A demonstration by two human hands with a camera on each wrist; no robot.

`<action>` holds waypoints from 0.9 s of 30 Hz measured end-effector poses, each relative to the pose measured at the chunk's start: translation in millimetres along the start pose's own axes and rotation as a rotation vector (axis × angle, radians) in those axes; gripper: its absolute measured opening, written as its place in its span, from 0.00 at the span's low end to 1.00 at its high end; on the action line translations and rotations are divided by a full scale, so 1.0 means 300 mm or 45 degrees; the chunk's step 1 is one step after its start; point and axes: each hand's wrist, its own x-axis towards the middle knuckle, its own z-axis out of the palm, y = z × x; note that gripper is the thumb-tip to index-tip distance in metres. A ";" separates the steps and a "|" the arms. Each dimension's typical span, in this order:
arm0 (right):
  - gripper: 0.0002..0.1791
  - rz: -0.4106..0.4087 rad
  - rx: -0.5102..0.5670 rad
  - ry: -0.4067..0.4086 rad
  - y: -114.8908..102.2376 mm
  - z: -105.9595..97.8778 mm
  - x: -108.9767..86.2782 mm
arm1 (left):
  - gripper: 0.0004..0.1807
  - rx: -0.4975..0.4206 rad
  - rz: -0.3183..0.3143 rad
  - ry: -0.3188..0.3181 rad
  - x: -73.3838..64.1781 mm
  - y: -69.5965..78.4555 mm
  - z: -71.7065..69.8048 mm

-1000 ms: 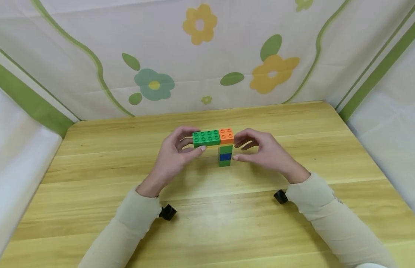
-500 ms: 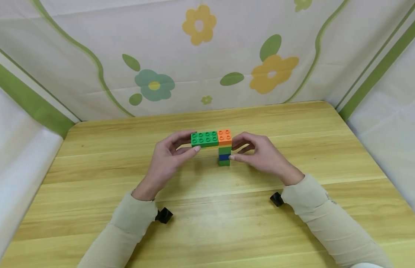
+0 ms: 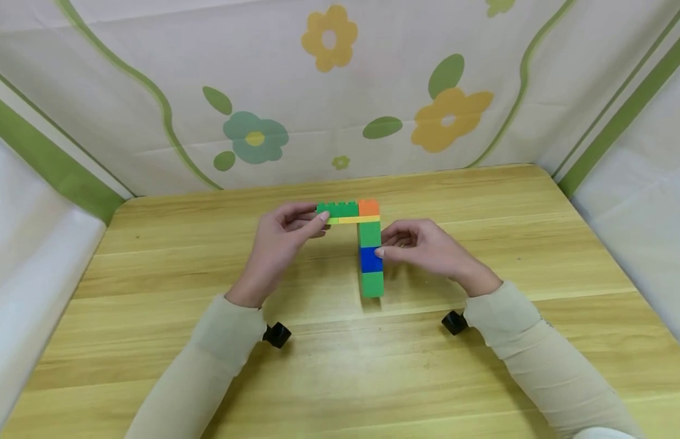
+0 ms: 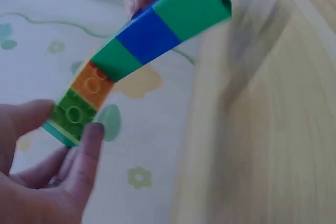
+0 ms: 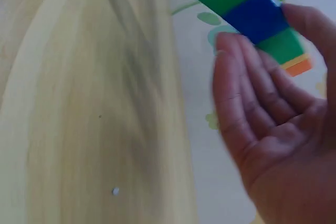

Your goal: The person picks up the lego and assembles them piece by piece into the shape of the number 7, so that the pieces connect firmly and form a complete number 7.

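Observation:
An L-shaped toy-brick structure (image 3: 370, 235) is held off the table and tilted so its front faces me. Its column has a blue brick (image 3: 371, 260) between two green ones. Thin yellowish plates (image 3: 348, 220) join the column's top to a side arm, under a long green brick (image 3: 345, 210) and an orange brick (image 3: 368, 208). My left hand (image 3: 278, 247) pinches the arm's free end, thumb in front. At the column, my right hand (image 3: 428, 251) has its thumb on the blue brick (image 5: 257, 17), fingers partly hidden behind.
The wooden table (image 3: 340, 366) lies below, with a blurred shadow in both wrist views. A flowered curtain (image 3: 340, 85) hangs behind it, with white cloth (image 3: 641, 134) at the sides. A tiny pale speck (image 5: 115, 190) shows on the wood.
The structure has tipped, its column foot swinging towards me and its studs turning away from view. My right hand has closed in from beside the column to hold the blue brick.

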 end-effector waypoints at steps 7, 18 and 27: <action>0.26 0.217 0.013 -0.169 0.042 0.005 0.013 | 0.28 0.149 -0.268 -0.111 0.072 -0.089 0.009; 0.18 0.240 -0.010 -0.172 0.057 0.041 0.052 | 0.27 0.497 -0.318 -0.104 0.122 -0.159 0.022; 0.18 0.210 -0.125 -0.071 0.063 0.033 0.036 | 0.28 0.469 -0.290 -0.027 0.110 -0.168 0.003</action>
